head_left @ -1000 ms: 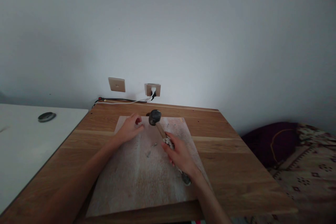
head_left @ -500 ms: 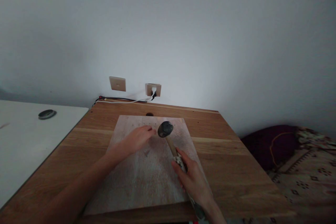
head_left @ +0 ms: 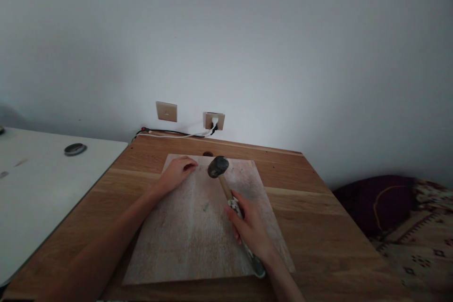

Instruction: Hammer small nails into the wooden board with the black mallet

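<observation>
My right hand [head_left: 249, 226] is wrapped round the wooden handle of a hammer [head_left: 223, 184], whose dark head hangs over the far part of a pale wooden board [head_left: 191, 240]. My left hand [head_left: 177, 173] rests near the board's far left corner, fingers curled and pinched together just left of the hammer head; what they pinch is too small to make out. A small nail [head_left: 205, 206] lies loose on the board between my hands.
The board lies on a brown wooden table [head_left: 318, 226] against a white wall with a switch [head_left: 166, 111] and a socket [head_left: 213, 121] with a white cable. A white table [head_left: 38, 184] with a round dark lid [head_left: 75, 149] stands left. Patterned fabric [head_left: 414, 231] lies right.
The hammer head swung right and down toward the board, then back up and left. My left hand slid right along the far edge, then back toward the corner. The view shifted slightly.
</observation>
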Demonstrator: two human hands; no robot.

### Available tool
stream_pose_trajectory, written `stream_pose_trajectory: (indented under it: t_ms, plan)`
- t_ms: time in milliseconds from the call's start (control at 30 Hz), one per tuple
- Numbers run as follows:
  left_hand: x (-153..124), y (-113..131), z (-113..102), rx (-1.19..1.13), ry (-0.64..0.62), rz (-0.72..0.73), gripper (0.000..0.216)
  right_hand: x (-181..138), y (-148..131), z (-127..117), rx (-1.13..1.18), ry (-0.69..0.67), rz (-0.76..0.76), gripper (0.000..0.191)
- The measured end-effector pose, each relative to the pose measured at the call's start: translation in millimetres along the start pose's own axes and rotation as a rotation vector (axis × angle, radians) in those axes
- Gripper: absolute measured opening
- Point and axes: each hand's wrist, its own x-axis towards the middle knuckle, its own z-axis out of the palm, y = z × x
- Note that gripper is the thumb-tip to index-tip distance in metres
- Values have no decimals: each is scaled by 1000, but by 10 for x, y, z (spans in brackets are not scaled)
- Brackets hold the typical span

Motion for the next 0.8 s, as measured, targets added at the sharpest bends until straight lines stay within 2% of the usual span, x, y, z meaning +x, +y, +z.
stream_pose_trajectory:
  t_ms: [133, 267, 400, 467, 533, 600, 667, 700, 800]
  plan:
    - [9, 64, -14, -14, 1, -45, 23, 138, -121, 60, -49, -29, -23, 55]
    - [11, 99, -3, -122, -11, -101, 41, 335, -272, 153, -79, -62, -97, 51]
    - [-5, 44, -24, -36, 76, -92, 52, 495, -359, 222, -157, -115, -134, 43]
    - [-26, 54, -73, 85, 117, -117, 45, 511, -354, 215, -171, -141, -129, 42]
    - [-66, 149, -130, 160, 61, -124, 26, 477, -319, 177, -146, -129, -118, 47]
    - [-133, 337, -165, 165, -105, -38, 10, 411, -268, 112, -116, -81, -102, 54]
    - [-229, 578, -155, 170, -312, 165, 8, 334, -217, 29, -104, -33, -82, 57]
    - [-284, 697, -133, 207, -374, 295, 11, 297, -193, -15, -109, -14, -77, 57]
    - [-453, 963, -31, 305, -376, 582, 20, 200, -124, -136, -122, 21, -60, 60]
